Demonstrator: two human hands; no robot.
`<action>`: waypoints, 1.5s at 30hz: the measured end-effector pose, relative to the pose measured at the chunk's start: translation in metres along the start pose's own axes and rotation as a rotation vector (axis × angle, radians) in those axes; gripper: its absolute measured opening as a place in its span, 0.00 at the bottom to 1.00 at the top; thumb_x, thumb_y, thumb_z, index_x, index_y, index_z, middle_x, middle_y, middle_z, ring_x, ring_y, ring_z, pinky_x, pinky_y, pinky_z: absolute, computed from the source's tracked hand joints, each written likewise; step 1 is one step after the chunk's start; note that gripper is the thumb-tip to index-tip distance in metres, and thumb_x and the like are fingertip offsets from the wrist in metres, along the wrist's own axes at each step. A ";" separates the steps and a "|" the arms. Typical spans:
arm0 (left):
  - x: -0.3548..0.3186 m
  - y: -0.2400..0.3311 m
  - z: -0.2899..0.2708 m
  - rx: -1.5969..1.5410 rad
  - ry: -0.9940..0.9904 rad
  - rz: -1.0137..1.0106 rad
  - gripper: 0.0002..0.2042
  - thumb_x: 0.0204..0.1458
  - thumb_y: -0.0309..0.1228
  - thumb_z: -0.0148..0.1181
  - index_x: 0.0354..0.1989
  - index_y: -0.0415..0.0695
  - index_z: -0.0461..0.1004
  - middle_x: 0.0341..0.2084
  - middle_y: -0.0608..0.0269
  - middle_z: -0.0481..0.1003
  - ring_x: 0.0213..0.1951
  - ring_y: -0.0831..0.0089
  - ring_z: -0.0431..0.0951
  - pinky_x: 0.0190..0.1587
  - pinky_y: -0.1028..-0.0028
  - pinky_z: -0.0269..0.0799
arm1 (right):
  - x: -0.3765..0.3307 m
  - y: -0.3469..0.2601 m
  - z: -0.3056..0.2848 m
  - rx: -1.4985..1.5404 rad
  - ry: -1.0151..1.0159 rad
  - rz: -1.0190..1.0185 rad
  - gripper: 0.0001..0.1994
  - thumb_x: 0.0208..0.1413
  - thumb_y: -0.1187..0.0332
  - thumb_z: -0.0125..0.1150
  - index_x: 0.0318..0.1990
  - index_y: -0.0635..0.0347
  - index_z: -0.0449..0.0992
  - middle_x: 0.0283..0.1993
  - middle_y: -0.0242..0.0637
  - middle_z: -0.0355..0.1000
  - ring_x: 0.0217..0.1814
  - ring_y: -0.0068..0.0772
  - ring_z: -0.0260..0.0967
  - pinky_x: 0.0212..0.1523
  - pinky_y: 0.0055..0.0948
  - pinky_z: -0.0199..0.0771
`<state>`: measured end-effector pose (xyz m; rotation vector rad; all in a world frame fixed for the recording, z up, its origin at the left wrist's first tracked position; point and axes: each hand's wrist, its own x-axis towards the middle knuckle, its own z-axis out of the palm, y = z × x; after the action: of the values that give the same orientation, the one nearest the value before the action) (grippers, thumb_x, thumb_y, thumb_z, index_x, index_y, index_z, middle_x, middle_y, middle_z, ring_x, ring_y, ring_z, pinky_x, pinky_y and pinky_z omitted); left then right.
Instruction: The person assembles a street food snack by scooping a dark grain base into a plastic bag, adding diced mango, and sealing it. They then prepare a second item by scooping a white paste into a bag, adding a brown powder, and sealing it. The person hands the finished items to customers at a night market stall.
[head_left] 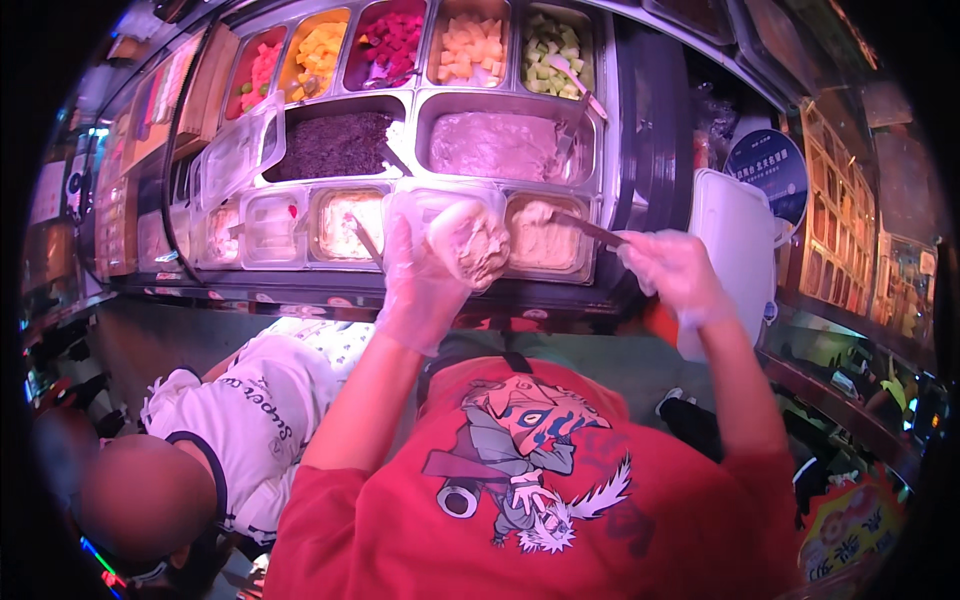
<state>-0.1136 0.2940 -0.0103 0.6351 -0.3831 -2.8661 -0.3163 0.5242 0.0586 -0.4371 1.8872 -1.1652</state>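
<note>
Left hand (425, 285), gloved, fingers curled round clear cup (468, 238) of pale paste, held over counter's front edge. Right hand (672, 270) closed on scoop handle (592, 230), tip in beige tub (545, 235). Best keep cup close beside tub, level, scoop loaded modestly. Fruit trays (470, 45) behind.

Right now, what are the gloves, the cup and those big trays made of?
The glove on the left hand looks like thin clear plastic film: it is wrinkly and see-through. The right hand wears the same. The cup seems to be clear plastic, since the pale filling shows through its wall. The trays look like shiny metal, probably steel: their grey rims gleam.
</note>
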 end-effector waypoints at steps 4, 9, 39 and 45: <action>0.021 -0.028 0.036 0.006 -0.074 0.125 0.47 0.57 0.71 0.38 0.71 0.41 0.54 0.67 0.55 0.61 0.69 0.60 0.58 0.73 0.58 0.45 | -0.030 0.003 0.049 -0.739 0.354 -0.635 0.18 0.57 0.79 0.58 0.56 0.70 0.75 0.26 0.39 0.66 0.24 0.37 0.69 0.24 0.31 0.71; 0.048 -0.048 0.060 0.050 -0.081 0.123 0.45 0.56 0.72 0.38 0.68 0.43 0.58 0.64 0.61 0.62 0.66 0.64 0.60 0.72 0.63 0.45 | -0.029 0.016 0.105 -1.133 0.518 -0.685 0.28 0.50 0.80 0.57 0.62 0.75 0.68 0.31 0.38 0.65 0.23 0.34 0.69 0.22 0.31 0.72; 0.017 -0.015 0.070 0.069 -0.206 0.021 0.47 0.59 0.69 0.35 0.67 0.33 0.59 0.62 0.50 0.67 0.63 0.61 0.67 0.69 0.61 0.57 | -0.034 -0.067 -0.013 -0.025 0.042 -0.171 0.09 0.60 0.75 0.63 0.45 0.69 0.82 0.27 0.32 0.74 0.24 0.20 0.70 0.25 0.24 0.70; 0.006 -0.005 0.074 0.194 -0.169 0.042 0.43 0.61 0.65 0.40 0.66 0.32 0.60 0.60 0.50 0.69 0.63 0.59 0.68 0.68 0.62 0.59 | -0.024 -0.085 -0.015 0.152 0.033 0.010 0.10 0.57 0.75 0.66 0.43 0.74 0.80 0.28 0.34 0.74 0.23 0.18 0.65 0.23 0.21 0.65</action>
<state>-0.1520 0.3128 0.0505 0.4092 -0.6985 -2.8725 -0.3263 0.5056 0.1462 -0.3261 1.8111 -1.3053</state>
